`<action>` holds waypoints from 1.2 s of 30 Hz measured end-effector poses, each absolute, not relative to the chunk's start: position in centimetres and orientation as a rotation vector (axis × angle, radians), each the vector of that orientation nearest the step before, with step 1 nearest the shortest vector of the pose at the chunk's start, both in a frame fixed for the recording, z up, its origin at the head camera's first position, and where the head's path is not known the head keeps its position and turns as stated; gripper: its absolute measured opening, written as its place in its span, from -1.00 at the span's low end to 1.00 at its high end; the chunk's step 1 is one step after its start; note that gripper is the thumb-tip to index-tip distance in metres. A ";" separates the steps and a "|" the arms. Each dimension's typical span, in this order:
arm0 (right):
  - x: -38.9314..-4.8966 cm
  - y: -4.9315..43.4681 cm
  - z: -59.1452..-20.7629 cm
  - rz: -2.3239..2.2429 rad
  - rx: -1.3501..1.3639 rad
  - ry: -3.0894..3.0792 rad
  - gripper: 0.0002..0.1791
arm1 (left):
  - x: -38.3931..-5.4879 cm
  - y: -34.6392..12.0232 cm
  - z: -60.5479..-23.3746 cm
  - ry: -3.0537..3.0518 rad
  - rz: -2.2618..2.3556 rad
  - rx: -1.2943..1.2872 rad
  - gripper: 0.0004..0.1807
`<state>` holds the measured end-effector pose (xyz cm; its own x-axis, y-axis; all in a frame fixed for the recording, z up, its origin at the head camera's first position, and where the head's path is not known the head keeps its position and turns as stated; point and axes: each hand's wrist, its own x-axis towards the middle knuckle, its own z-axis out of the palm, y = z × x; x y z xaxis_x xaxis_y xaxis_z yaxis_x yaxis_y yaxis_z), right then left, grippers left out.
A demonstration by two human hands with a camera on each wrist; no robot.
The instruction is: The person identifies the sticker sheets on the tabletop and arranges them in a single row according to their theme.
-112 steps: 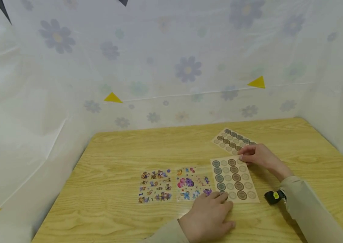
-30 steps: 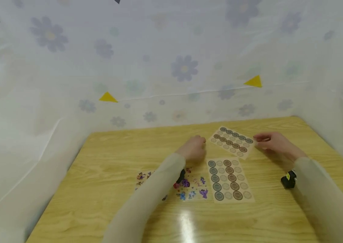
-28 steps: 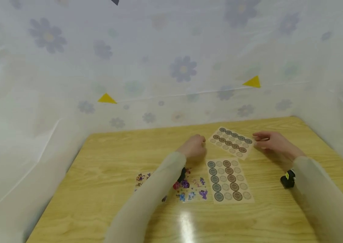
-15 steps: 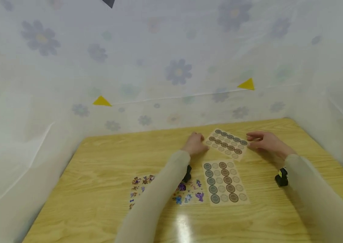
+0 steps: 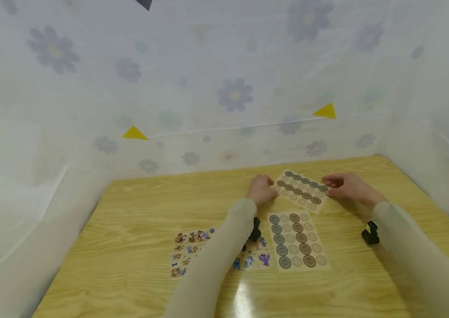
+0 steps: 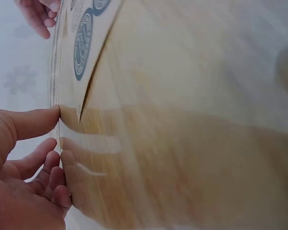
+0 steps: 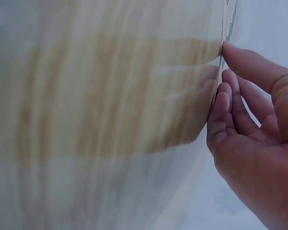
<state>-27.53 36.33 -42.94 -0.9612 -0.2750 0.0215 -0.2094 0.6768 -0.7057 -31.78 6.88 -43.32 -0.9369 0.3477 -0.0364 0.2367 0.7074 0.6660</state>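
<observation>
A tan sheet of round stickers (image 5: pixel 302 192) lies slanted at the back right of the wooden table. My left hand (image 5: pixel 261 190) is at its left corner, thumb and fingertips spread on the tabletop beside it. Across from it, my right hand (image 5: pixel 349 187) touches the right edge, thumb and index finger apart. In the left wrist view the thumb of the left hand (image 6: pixel 19 163) is straight, close to the corner of the sticker sheet (image 6: pixel 93 43). The right wrist view has the right hand (image 7: pixel 259 110) with fingertips on the table surface.
A second tan sticker sheet (image 5: pixel 298 240) lies squarely in front of the slanted one. To its left are two clear sheets of cartoon stickers (image 5: pixel 178 249), partly hidden by the left sleeve (image 5: pixel 220 247). A flowered white curtain (image 5: pixel 192 101) hangs behind the table.
Both hands have left the near tan sheet for the slanted one behind it. The left hand has reached forward and, over the last second, come closer to that sheet's left corner.
</observation>
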 end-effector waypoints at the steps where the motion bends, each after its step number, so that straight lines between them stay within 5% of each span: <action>1: -27.5 36.3 -42.8 -1.156 -0.406 2.802 -0.38 | -31.7 7.0 -43.3 2.750 1.053 0.466 -0.60; 17: -27.6 35.9 -42.1 -1.135 -0.328 2.806 -0.36 | -31.3 6.7 -42.3 2.768 1.072 0.417 -0.61; 36: -27.7 35.7 -42.5 -1.207 -0.339 2.708 -0.59 | -31.3 6.9 -42.6 2.756 1.090 0.391 -0.59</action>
<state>-27.73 35.73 -42.45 -0.9620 -0.2683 -0.0514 -0.1411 0.6492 -0.7474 -31.28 6.85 -42.56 -0.9544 0.2951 -0.0447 0.1846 0.7014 0.6884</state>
